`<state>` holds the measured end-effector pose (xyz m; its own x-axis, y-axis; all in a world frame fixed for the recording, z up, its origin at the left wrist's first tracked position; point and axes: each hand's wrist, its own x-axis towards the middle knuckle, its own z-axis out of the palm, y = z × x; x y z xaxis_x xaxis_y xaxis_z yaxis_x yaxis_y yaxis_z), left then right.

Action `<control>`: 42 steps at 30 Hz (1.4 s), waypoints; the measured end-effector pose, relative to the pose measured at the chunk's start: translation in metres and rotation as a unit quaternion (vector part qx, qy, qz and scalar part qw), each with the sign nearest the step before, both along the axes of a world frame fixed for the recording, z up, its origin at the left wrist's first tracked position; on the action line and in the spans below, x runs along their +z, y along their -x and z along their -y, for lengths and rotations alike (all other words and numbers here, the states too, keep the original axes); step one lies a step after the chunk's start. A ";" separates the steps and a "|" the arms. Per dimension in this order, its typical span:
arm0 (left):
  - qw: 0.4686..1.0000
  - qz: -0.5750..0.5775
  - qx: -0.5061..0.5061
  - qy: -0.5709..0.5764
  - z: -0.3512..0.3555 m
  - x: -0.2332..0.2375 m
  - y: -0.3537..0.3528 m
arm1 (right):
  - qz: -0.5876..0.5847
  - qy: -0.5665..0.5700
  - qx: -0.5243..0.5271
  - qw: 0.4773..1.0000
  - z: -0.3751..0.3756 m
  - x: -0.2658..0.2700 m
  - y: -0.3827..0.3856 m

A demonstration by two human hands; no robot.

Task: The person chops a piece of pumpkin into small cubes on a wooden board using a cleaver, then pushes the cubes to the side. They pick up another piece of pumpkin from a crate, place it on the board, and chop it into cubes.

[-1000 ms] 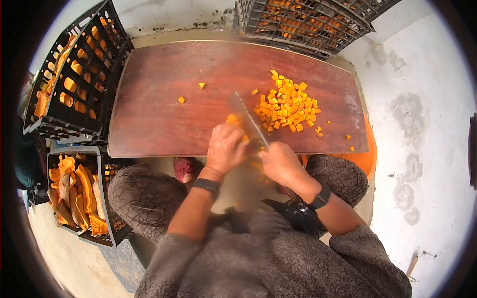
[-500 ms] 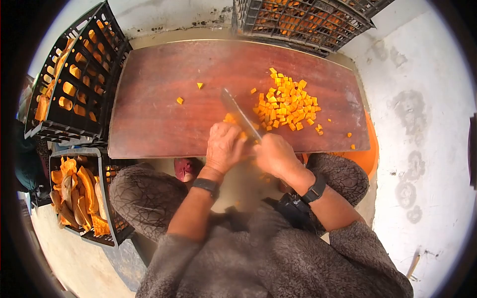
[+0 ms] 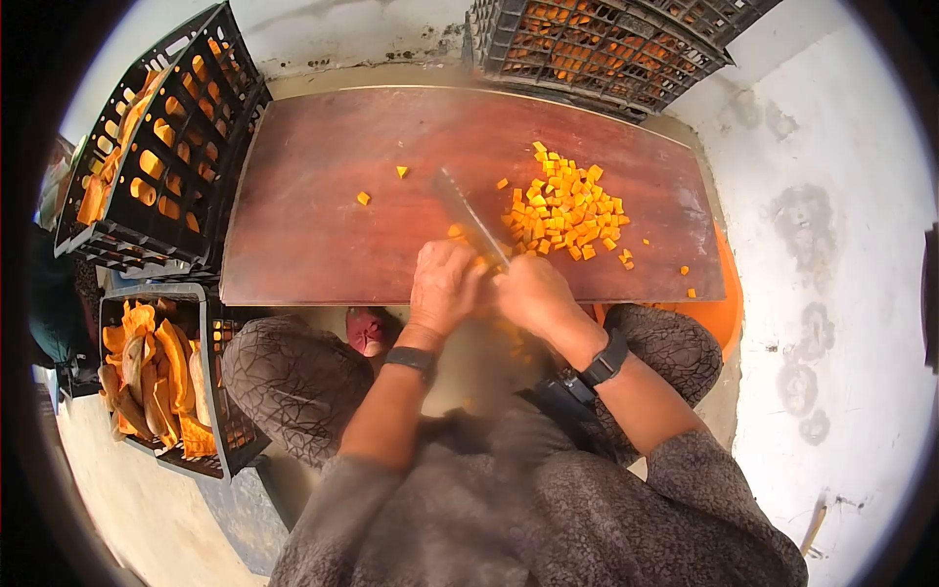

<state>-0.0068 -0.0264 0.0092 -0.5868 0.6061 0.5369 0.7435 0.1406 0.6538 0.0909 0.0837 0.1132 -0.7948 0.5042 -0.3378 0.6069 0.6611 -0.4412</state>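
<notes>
My right hand [image 3: 536, 295] is closed round the handle of a knife [image 3: 473, 217], whose blade points away and to the left over the reddish board [image 3: 313, 225]. Close beside it, my left hand [image 3: 445, 286] has its fingers bent near the board's front edge, pressed on orange pieces [image 3: 456, 232] that are mostly hidden. To the right of the knife lies a pile of orange cubes [image 3: 567, 205]. Two loose cubes [image 3: 363, 198] rest on the left part of the board.
Black crates [image 3: 147, 186] with orange pieces stand at the left, and a lower crate [image 3: 210, 391] holds long orange strips. More crates [image 3: 606, 54] stand behind the board. An orange basin [image 3: 729, 303] shows under its right end, beside a white wall [image 3: 831, 245].
The whole view has shifted slightly. Both hands stay close together at the front edge, with the knife still in my right hand and its blade at nearly the same slant.
</notes>
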 end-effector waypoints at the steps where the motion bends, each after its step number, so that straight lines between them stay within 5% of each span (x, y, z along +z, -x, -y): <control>1: 1.000 0.000 -0.001 -0.002 -0.001 0.000 0.001 | 0.000 -0.002 -0.001 1.000 -0.001 -0.002 -0.003; 30: 0.999 -0.033 -0.024 0.021 0.000 -0.001 0.001 | 0.048 0.011 -0.022 0.999 -0.011 -0.002 0.027; 42: 0.999 -0.049 -0.015 -0.005 0.000 -0.005 0.000 | -0.129 0.017 0.032 0.991 -0.022 -0.017 -0.012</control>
